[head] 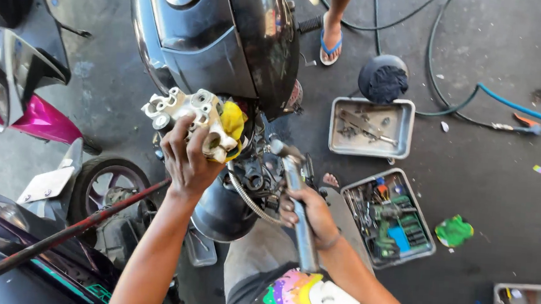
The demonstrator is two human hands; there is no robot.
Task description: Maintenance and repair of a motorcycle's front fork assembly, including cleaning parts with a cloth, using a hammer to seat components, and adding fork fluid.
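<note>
My left hand (186, 159) holds up a pale cast-metal engine part (187, 111) with a yellow rag (233, 123) tucked against its right side. It hangs just below the dark motorcycle fuel tank (221, 37). My right hand (307, 215) grips a long silver tool (297, 208) whose tip points up toward the part. A coiled metal hose (248, 198) runs from the tool past the engine area (256, 173) below.
Another person's foot in a blue sandal (330, 43) stands beyond the tank. A metal tray with parts (405, 126) and a tool tray (427, 223) lie on the concrete to the right. Hoses (514, 109) cross the floor. A pink scooter (38, 120) and a wheel (110, 182) stand left.
</note>
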